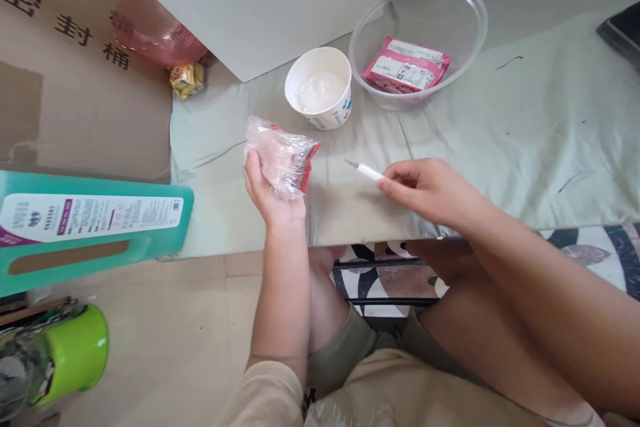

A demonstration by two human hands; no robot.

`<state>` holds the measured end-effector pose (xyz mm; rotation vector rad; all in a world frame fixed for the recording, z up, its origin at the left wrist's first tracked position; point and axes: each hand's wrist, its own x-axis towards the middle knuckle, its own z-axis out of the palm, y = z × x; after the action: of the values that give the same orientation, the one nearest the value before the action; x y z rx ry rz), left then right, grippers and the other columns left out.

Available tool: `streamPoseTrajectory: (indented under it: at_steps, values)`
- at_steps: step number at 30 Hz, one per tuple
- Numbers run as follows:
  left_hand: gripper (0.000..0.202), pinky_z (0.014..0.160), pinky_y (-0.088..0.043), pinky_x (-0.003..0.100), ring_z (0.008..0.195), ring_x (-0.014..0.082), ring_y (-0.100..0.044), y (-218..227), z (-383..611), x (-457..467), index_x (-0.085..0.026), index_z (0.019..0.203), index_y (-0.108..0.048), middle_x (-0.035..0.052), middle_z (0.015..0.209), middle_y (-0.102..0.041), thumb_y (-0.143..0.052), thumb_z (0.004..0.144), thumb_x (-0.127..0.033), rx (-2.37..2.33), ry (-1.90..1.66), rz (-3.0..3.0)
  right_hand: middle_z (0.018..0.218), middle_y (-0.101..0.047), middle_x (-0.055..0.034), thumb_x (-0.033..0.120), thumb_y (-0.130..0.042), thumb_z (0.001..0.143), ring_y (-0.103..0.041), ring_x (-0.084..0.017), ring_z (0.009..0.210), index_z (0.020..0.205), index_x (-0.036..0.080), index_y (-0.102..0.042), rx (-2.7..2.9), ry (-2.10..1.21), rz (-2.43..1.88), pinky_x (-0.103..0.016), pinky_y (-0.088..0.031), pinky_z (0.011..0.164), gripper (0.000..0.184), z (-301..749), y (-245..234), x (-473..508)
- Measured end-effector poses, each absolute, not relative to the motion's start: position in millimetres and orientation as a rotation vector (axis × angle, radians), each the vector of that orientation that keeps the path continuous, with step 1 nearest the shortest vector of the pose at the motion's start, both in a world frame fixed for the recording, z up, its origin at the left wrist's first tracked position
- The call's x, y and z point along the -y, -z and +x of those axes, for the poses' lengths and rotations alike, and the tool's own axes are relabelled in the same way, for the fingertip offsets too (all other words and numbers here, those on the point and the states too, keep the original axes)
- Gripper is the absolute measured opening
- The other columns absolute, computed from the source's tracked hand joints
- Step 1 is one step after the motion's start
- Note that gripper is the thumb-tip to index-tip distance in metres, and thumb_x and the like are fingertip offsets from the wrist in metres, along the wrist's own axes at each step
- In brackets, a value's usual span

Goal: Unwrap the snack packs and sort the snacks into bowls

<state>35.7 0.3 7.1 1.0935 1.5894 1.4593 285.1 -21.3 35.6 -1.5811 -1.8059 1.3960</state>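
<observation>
My left hand [270,190] is closed around a packet in crinkled clear plastic wrap [283,157], with red edges showing at its right side. What the wrap encloses is hard to make out. To the right, my right hand [425,190] pinches a small white-handled tool with a thin metal tip [369,172], which points left toward the packet without touching it. Just beyond the packet stands a white paper cup [330,117] with clear crumpled plastic inside. A clear plastic bowl [477,30] beside the cup holds a pink-and-white packet [407,65].
A white box [310,7] stands behind the cup, and a cardboard box [100,113] at the left. A teal jug [150,180] lies near the left edge. A yellow wrapper [188,80] sits by the boxes. Pale cloth [525,147] covers the surface. A dark object [623,33] lies far right.
</observation>
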Motion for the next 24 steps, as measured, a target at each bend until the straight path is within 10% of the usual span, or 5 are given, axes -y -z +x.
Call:
streamPoseTrajectory:
  at_steps: [7,12,20,24]
  values:
    - [0.040,0.059,-0.052,0.022,0.068,0.0106,-0.060,-9.3,57.0,19.3,-0.026,0.090,-0.048,-0.0044,0.083,-0.060,-0.081,0.071,-0.034,-1.657,-1.365,0.815,0.091,-0.067,-0.0103,0.031,-0.065,0.085,-0.061,-0.026,0.080,0.090,0.024,-0.076,1.869,-0.499,-1.833,-0.038,-0.042,0.069,0.014,313.9,-11.2,1.9]
    - [0.020,0.060,-0.047,0.023,0.067,0.0113,-0.055,-11.8,47.5,25.2,-0.022,0.080,-0.058,-0.0018,0.076,-0.058,-0.072,0.084,-0.036,-1.853,-1.210,1.216,0.108,-0.069,-0.0159,0.023,-0.063,0.086,-0.063,-0.038,0.108,0.106,0.022,-0.075,1.805,-0.308,-1.931,-0.059,-0.045,0.096,0.023,321.2,-11.9,-1.0]
    - [0.010,0.070,-0.054,0.026,0.082,0.0152,-0.068,-10.9,60.5,22.5,-0.021,0.089,-0.070,0.0034,0.095,-0.075,-0.067,0.080,-0.019,-1.541,-0.945,1.423,0.126,-0.072,-0.0100,0.015,-0.052,0.078,-0.066,-0.030,0.117,0.134,0.023,-0.061,2.082,-0.634,-1.142,-0.048,-0.053,0.100,0.057,281.5,-15.3,16.1]
    - [0.006,0.071,-0.053,0.026,0.080,0.0149,-0.068,-14.8,68.8,20.4,-0.021,0.074,-0.063,0.0023,0.085,-0.073,-0.062,0.079,-0.018,-1.465,-1.152,1.318,0.089,-0.075,-0.0036,0.011,-0.049,0.075,-0.070,-0.024,0.088,0.101,0.024,-0.070,2.035,-0.716,-1.102,-0.041,-0.053,0.087,0.035,278.6,-18.2,16.8]
